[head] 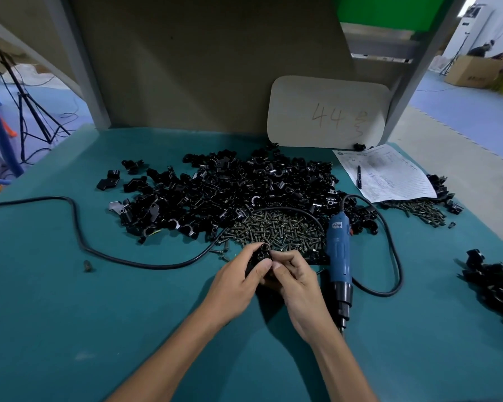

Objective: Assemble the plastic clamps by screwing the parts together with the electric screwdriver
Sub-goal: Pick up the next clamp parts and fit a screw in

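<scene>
My left hand (238, 278) and my right hand (295, 281) meet over the green table, both gripping one black plastic clamp (260, 252) between their fingers. The clamp is mostly hidden by my fingers; its round end pokes out on top. Just beyond it lies a heap of dark screws (276, 229), and behind that a large pile of black clamp parts (230, 187). The blue electric screwdriver (339, 262) lies on the table right of my right hand, tip toward me, untouched.
The screwdriver's black cable (79, 227) loops across the left of the table and around the tool. A paper form with a pen (386, 175) lies back right beside more screws (421, 210). Black clamps (497, 288) are heaped at the right edge. A beige board (328, 111) leans at the back.
</scene>
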The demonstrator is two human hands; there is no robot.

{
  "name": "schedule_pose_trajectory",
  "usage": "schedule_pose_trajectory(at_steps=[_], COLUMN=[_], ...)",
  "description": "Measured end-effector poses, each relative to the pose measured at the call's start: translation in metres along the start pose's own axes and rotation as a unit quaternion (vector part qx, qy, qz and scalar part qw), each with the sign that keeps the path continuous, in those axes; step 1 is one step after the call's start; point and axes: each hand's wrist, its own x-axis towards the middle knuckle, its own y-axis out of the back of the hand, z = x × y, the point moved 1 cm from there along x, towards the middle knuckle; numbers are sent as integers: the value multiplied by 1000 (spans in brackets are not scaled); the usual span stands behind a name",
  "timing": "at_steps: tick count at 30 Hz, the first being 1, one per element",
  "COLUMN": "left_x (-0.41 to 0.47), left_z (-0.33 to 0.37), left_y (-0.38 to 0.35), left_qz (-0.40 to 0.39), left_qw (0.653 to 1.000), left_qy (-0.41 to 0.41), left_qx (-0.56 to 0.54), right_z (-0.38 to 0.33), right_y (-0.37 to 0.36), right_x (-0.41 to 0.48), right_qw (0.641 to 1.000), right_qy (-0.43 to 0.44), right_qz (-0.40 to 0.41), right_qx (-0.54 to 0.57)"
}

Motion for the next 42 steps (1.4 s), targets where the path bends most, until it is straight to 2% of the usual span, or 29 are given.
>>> schedule_pose_trajectory(at_steps=[4, 7, 9, 13, 15, 18, 20, 22, 24, 26, 28, 30, 34, 39, 42], left_x=[0, -2, -2, -2, -3, -2, -1, 0, 0, 1, 1, 0, 0, -1, 0], left_z=[-1, -1, -1, -1, -1, -3, -3, -4, -4, -5, -4, -4, -2, -1, 1], left_y=[0, -1, -1, -1, -1, -2, -2, -2, -3, -3, -3, -2, -2, -2, -1], left_qz=[4, -3, -2, -6, -7, -4, -3, 0, 2, 1, -3, -5, -2, 2, 10], left_qw=[1000, 1000, 1000, 1000, 1000, 1000, 1000, 1000, 1000, 1000, 1000, 1000, 1000, 1000, 999], left_qy=[-2, -2, 0, 3, 3, 1, -1, -1, 1, 4, 2, -7, -14, -20, -21], left_qx=[3, 12, 11, 8, 6, 6, 7, 6, 8, 10, 10, 12, 15, 20, 29], right_z=[-11, -31, -47, -62, -61, -56, -56, -59, -65, -68, -64, -60, -52, -43, -41], right_y=[7, 24, 34, 49, 51, 51, 54, 59, 61, 57, 50, 42, 29, 18, 14], right_x=[2, 18, 38, 84, 99, 106, 107, 103, 95, 85, 74, 64, 43, 24, 20], right_qw=[995, 965, 908, 761, 725, 700, 704, 743, 822, 909, 961, 978, 983, 982, 988], right_qy=[7, 44, 68, 56, 38, 28, 36, 46, 43, 12, -17, -34, -16, 4, -7], right_qz=[-16, 22, 55, 71, 45, 20, 27, 57, 99, 122, 102, 52, -11, -4, 13], right_qx=[-98, -259, -410, -642, -687, -713, -709, -666, -559, -399, -255, -197, -180, -189, -155])
